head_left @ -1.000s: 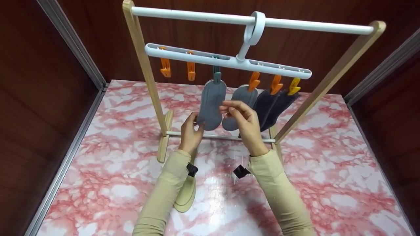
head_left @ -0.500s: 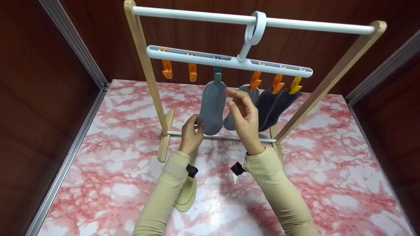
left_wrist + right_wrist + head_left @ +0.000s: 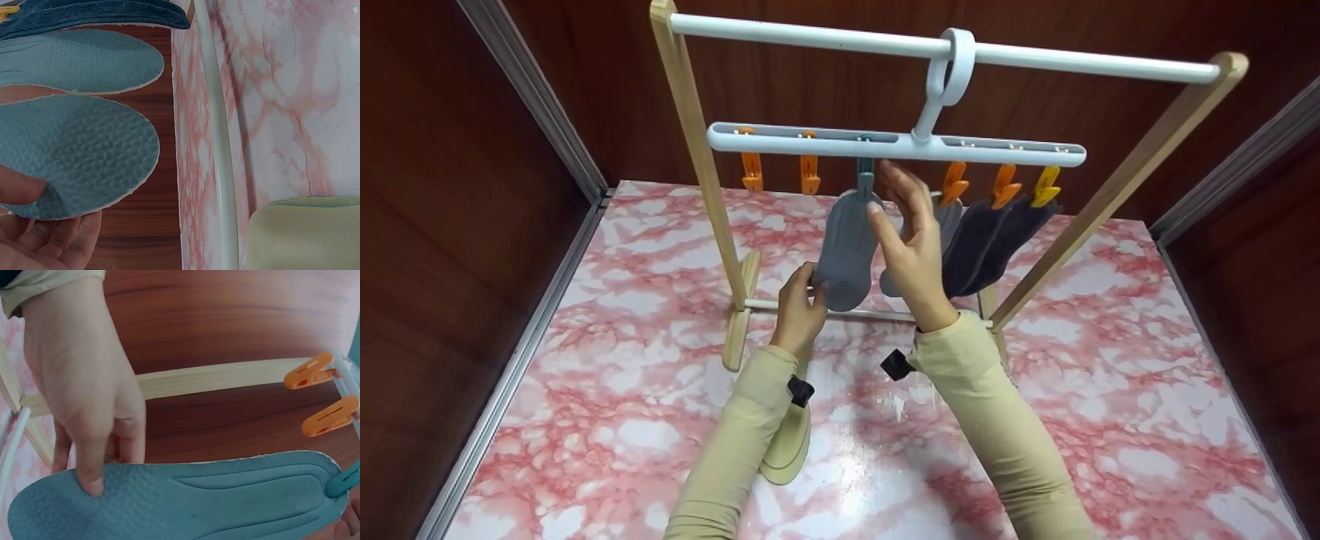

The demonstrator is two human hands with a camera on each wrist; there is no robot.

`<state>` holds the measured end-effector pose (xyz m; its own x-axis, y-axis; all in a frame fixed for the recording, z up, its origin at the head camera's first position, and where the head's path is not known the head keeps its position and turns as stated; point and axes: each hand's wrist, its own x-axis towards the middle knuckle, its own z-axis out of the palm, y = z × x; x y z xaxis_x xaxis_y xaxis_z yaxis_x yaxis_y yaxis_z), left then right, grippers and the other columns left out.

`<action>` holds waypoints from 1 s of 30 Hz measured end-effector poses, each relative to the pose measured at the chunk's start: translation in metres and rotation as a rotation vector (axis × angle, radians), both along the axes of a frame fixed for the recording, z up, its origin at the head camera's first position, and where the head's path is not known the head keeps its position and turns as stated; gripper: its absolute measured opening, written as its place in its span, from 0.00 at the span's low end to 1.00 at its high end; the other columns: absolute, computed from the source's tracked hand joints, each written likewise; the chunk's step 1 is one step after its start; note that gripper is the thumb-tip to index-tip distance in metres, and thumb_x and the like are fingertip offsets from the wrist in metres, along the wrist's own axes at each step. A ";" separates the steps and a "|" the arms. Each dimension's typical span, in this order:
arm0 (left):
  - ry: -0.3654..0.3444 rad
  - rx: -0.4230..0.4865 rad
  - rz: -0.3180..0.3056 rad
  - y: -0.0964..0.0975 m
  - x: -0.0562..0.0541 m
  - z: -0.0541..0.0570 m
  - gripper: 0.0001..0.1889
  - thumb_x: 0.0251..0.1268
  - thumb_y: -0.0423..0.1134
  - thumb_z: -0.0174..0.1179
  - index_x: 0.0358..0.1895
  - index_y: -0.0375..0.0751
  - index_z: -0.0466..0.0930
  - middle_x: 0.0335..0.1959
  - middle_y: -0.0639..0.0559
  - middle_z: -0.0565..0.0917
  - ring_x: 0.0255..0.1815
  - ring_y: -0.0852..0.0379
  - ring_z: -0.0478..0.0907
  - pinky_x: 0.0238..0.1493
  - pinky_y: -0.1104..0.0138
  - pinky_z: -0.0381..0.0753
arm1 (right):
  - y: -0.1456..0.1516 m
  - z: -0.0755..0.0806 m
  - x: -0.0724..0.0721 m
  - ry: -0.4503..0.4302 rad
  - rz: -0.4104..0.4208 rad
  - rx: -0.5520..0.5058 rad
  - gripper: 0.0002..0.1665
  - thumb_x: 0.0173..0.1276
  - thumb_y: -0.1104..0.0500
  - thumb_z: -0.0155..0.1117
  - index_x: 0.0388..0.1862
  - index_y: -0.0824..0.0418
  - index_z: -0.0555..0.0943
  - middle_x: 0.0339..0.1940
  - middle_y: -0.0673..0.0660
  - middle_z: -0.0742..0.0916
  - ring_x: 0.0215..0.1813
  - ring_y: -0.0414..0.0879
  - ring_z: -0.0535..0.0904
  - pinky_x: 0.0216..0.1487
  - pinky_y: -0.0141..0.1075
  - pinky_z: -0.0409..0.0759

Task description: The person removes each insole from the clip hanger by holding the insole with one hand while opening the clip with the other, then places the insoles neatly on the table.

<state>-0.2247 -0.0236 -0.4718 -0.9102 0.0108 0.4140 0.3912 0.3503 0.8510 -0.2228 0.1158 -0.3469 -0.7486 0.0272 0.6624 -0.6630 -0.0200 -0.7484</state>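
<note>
A grey-blue insole hangs from a teal clothespin on the white clip hanger. My left hand pinches the insole's lower, wider end at its left edge; in the left wrist view the thumb lies on the dimpled face and the fingers sit behind. Up beside the teal clothespin is my right hand, thumb close to the insole's upper edge and fingers bent, apparently gripping nothing. In the right wrist view only a few right fingertips show, near the clipped end. Behind the right hand hangs a second grey-blue insole.
Dark insoles hang at the right from orange and yellow clothespins. Two orange clothespins dangle at the left. A wooden rack with a white rod carries the hanger. Beige insoles lie under my left forearm.
My right hand has risen along the insole from its middle to beside the teal clothespin. The hanger has tilted level and its left end sits lower. The left hand keeps its hold.
</note>
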 end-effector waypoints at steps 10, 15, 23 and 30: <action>-0.009 0.008 -0.004 0.003 0.001 -0.001 0.05 0.66 0.24 0.50 0.42 0.30 0.74 0.36 0.37 0.77 0.43 0.43 0.79 0.45 0.54 0.80 | -0.003 0.012 -0.007 -0.172 0.068 -0.081 0.25 0.67 0.70 0.54 0.62 0.75 0.68 0.59 0.66 0.76 0.61 0.52 0.74 0.64 0.41 0.72; -0.013 0.004 -0.002 0.004 0.001 -0.003 0.06 0.66 0.23 0.49 0.43 0.29 0.73 0.38 0.36 0.78 0.43 0.42 0.79 0.45 0.54 0.81 | -0.003 0.013 -0.010 -0.207 0.078 -0.112 0.23 0.68 0.71 0.54 0.62 0.76 0.68 0.57 0.66 0.78 0.58 0.50 0.77 0.63 0.41 0.73; -0.030 -0.006 -0.004 0.004 0.002 -0.003 0.06 0.66 0.24 0.49 0.43 0.28 0.73 0.38 0.35 0.77 0.43 0.41 0.79 0.45 0.54 0.81 | -0.004 0.012 -0.015 -0.258 0.088 -0.168 0.24 0.66 0.71 0.56 0.62 0.75 0.68 0.56 0.65 0.79 0.58 0.50 0.77 0.64 0.41 0.72; -0.073 -0.008 -0.020 0.003 0.004 -0.002 0.07 0.67 0.24 0.49 0.45 0.29 0.73 0.38 0.36 0.77 0.44 0.42 0.78 0.45 0.55 0.80 | -0.004 0.012 -0.017 -0.271 0.118 -0.216 0.23 0.65 0.68 0.59 0.59 0.71 0.72 0.52 0.59 0.81 0.57 0.49 0.77 0.63 0.42 0.73</action>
